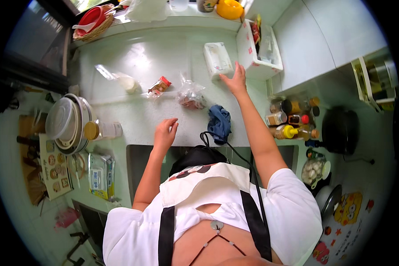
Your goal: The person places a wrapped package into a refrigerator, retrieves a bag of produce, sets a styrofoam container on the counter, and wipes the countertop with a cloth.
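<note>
My right hand (235, 81) reaches far across the pale green counter (142, 57), fingers spread, its tips touching the near end of a white rectangular box (217, 60). My left hand (166, 132) hovers open over the counter's front edge, holding nothing. Between the hands lie a clear plastic bag with dark reddish contents (191, 96) and a crumpled blue cloth (220, 123). A small red and brown snack packet (159, 85) and another clear bag with something pale inside (122, 80) lie further left.
A white open container (257, 48) stands at the back right. Bottles and jars (292, 119) cluster right of my arm, beside a black pot (340, 131). Stacked bowls (66, 124) and a yellow-lidded jar (102, 130) sit left. A sink (139, 159) lies below the counter edge.
</note>
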Demonstrator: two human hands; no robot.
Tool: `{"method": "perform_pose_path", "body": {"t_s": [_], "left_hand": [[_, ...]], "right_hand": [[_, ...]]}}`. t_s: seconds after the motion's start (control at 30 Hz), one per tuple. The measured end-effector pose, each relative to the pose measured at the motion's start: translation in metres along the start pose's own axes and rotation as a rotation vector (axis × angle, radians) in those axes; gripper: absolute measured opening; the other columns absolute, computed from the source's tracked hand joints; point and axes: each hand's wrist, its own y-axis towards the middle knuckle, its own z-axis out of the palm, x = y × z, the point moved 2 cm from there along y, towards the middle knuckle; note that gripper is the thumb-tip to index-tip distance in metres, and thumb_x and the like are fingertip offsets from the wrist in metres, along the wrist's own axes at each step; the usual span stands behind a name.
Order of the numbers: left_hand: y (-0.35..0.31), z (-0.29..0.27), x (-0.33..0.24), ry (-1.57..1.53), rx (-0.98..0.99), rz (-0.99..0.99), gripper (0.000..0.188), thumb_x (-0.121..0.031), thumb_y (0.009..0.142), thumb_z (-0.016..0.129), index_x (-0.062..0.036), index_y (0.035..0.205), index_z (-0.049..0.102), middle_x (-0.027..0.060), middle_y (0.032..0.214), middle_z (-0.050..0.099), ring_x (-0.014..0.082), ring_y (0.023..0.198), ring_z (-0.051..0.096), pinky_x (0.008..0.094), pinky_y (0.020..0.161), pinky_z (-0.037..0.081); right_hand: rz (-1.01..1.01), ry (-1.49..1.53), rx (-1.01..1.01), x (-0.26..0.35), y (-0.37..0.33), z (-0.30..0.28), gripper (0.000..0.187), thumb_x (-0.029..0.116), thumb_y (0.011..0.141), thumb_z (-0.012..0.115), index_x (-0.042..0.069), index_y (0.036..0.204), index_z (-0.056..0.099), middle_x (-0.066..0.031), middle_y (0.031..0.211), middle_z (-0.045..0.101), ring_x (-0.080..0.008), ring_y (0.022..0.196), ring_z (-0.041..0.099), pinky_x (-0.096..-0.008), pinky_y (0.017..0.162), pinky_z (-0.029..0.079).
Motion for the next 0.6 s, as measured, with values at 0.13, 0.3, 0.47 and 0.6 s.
{"method": "perform_pose_path", "body": {"t_s": [0.13, 0.3, 0.47, 0.6], "left_hand": [[-0.028, -0.005, 0.014, 0.008, -0.067, -0.125, 0.019, -0.013, 0.084, 0.059, -0.0026, 0.1, 0.063, 0.0135, 0.088, 0.063, 0.0238, 0.075, 0.061, 0.0308, 0.068, 0.048], [-0.056, -0.019, 0.01, 0.027, -0.118, -0.27, 0.02, -0.015, 0.085, 0.058, -0.003, 0.099, 0.064, 0.0122, 0.091, 0.063, 0.0234, 0.076, 0.061, 0.0306, 0.069, 0.048], [-0.081, -0.032, 0.015, 0.0, -0.215, -0.341, 0.021, -0.016, 0.084, 0.057, -0.0029, 0.1, 0.063, 0.0113, 0.092, 0.063, 0.0224, 0.077, 0.061, 0.0303, 0.07, 0.048], [-0.095, -0.035, 0.031, -0.063, -0.261, -0.436, 0.022, -0.019, 0.083, 0.057, -0.0037, 0.097, 0.064, 0.0141, 0.096, 0.063, 0.0311, 0.088, 0.06, 0.0357, 0.076, 0.048]], "right_hand": [[0.161, -0.176, 0.168, 0.036, 0.009, 0.025, 0.104, 0.045, 0.06, 0.076, 0.019, 0.142, 0.016, -0.0203, 0.146, 0.01, -0.0398, 0.134, 0.013, -0.049, 0.101, 0.033], [0.196, -0.237, 0.176, 0.013, 0.017, 0.047, 0.1, 0.043, 0.06, 0.075, 0.019, 0.14, 0.021, -0.0231, 0.144, 0.017, -0.0424, 0.123, 0.035, -0.0508, 0.092, 0.041], [-0.007, 0.339, 0.02, -0.015, 0.043, 0.051, 0.082, 0.03, 0.062, 0.077, 0.009, 0.132, 0.04, -0.0234, 0.132, 0.034, -0.0393, 0.116, 0.043, -0.0455, 0.085, 0.047], [-0.112, 0.817, 0.264, 0.082, -0.029, 0.016, 0.076, 0.022, 0.066, 0.076, 0.009, 0.132, 0.041, -0.0189, 0.126, 0.041, -0.0297, 0.117, 0.044, -0.0378, 0.086, 0.047]]}}
